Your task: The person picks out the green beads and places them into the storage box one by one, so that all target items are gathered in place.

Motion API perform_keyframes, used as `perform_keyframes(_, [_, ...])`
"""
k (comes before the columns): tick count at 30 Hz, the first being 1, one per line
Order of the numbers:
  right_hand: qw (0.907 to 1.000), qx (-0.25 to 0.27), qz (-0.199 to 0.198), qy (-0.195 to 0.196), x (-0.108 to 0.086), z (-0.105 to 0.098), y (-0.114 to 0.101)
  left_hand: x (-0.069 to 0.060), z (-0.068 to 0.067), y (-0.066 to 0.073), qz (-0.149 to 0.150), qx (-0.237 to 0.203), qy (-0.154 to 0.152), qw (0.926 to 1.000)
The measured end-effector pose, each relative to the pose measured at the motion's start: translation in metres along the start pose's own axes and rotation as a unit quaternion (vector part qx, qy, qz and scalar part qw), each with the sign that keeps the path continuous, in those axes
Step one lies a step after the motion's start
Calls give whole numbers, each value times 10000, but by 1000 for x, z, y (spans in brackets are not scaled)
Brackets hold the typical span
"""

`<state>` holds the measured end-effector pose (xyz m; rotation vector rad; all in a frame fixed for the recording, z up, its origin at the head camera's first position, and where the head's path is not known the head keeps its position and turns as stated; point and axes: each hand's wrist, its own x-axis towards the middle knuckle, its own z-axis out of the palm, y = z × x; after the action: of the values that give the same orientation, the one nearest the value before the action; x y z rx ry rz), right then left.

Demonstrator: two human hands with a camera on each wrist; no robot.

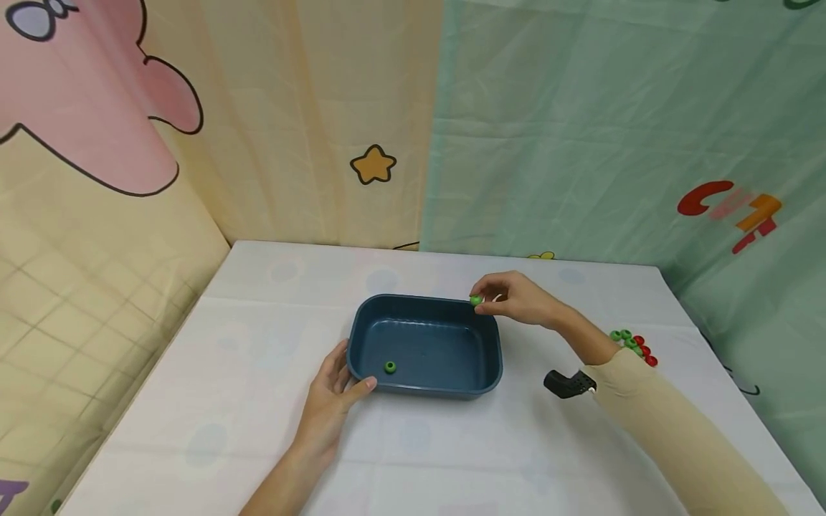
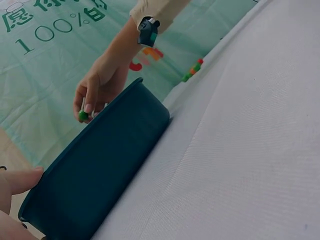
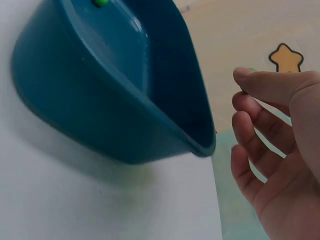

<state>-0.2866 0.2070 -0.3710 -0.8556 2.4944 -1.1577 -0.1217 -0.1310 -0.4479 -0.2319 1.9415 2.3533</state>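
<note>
A dark blue rectangular basin (image 1: 429, 392) stands on the table. My left hand (image 1: 328, 408) grips its near left corner, the thumb over the rim and the fingers along the outer left side. One green bead (image 1: 390, 368) lies inside, towards the near left. Above the far right corner of the basin, my right hand (image 1: 521, 298) pinches another green bead (image 1: 475, 300) between thumb and fingertips. In the left wrist view this held green bead (image 2: 83, 115) shows just beyond the rim. The thumb mostly covers it in the right wrist view.
Several green beads (image 1: 627, 335) and red beads (image 1: 651, 360) lie in a cluster at the table's right, partly behind the right forearm. A white cloth covers the table (image 1: 258, 351). Printed curtains (image 1: 555, 129) hang behind it and at the sides.
</note>
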Motion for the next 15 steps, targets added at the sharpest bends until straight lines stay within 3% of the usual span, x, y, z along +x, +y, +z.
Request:
perform_keyframes(7, [9991, 109, -192, -353, 22, 16, -12, 0, -1, -3, 166, -3, -63, 9998])
perform_keyframes(15, [9971, -129, -496, -559, 45, 28, -20, -3, 4, -3, 219, 92, -9, 9997])
